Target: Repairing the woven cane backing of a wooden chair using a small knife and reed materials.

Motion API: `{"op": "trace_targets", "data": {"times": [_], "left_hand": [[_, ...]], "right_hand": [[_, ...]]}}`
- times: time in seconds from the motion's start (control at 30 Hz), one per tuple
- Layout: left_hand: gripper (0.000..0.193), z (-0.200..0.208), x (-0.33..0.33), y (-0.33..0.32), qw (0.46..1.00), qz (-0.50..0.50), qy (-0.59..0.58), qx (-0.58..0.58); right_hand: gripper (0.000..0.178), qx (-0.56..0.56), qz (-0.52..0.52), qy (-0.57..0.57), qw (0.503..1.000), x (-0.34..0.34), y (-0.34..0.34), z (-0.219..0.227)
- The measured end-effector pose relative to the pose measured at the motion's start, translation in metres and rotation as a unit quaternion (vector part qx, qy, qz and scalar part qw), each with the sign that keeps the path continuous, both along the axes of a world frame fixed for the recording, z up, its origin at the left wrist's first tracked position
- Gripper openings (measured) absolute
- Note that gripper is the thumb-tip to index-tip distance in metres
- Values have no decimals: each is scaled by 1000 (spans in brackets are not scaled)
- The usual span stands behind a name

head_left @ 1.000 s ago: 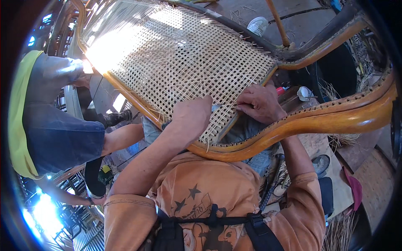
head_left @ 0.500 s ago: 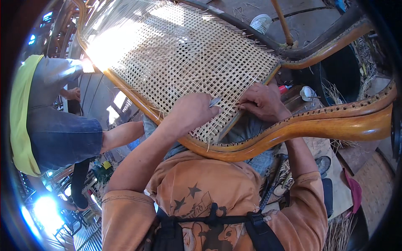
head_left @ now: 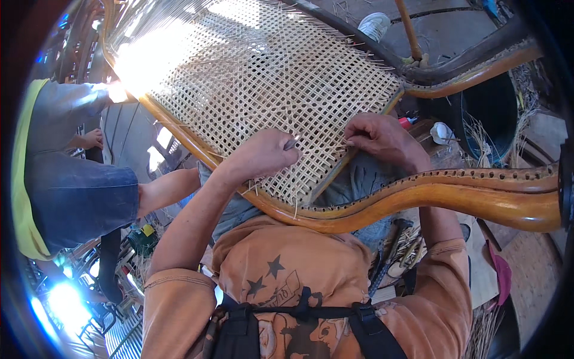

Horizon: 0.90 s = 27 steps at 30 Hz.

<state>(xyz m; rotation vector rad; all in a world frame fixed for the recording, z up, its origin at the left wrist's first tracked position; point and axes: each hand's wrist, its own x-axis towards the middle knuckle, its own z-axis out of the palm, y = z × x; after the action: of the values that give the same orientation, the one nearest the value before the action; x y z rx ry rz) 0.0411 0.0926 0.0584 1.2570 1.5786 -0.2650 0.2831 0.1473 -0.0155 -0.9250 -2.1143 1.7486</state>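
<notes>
A woven cane panel (head_left: pixel 287 90) with an open lattice stretches across a curved, varnished wooden frame (head_left: pixel 353 218) over my lap. My left hand (head_left: pixel 263 157) rests on the weave near its near corner, fingers closed round a small grey metal tool (head_left: pixel 291 144); only its tip shows, so its kind is unclear. At the panel's right edge, my right hand (head_left: pixel 388 140) has thumb and forefinger pinched together beside the loose strand ends. What lies between those fingertips is too small to make out. Small holes run along the frame's near right rail.
Another person in blue shorts (head_left: pixel 78 200) stands close on the left. A dark bucket (head_left: pixel 487 119) with cane scraps stands at right, near a white cup (head_left: pixel 441 133) and a red-capped item (head_left: pixel 406 122). A wooden leg (head_left: pixel 408 30) rises beyond the panel.
My right hand has drawn a little to the right, away from the panel's edge. My left hand has shifted slightly left with the tool. The view has moved a little.
</notes>
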Motion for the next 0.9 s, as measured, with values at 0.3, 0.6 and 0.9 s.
{"op": "trace_targets", "data": {"times": [0.3,0.6,0.9], "left_hand": [[26,3,1,6,1000,-8,10,-14],[35,12,-11,-1,1000,-21,-10,-14],[43,57,-51,-8,966,39,152,203]], "right_hand": [[20,69,81,-156,982,-16,8,9],[16,-35,31,-21,999,-5,20,-13],[13,-277,-187,193,923,24,10,-18]]}}
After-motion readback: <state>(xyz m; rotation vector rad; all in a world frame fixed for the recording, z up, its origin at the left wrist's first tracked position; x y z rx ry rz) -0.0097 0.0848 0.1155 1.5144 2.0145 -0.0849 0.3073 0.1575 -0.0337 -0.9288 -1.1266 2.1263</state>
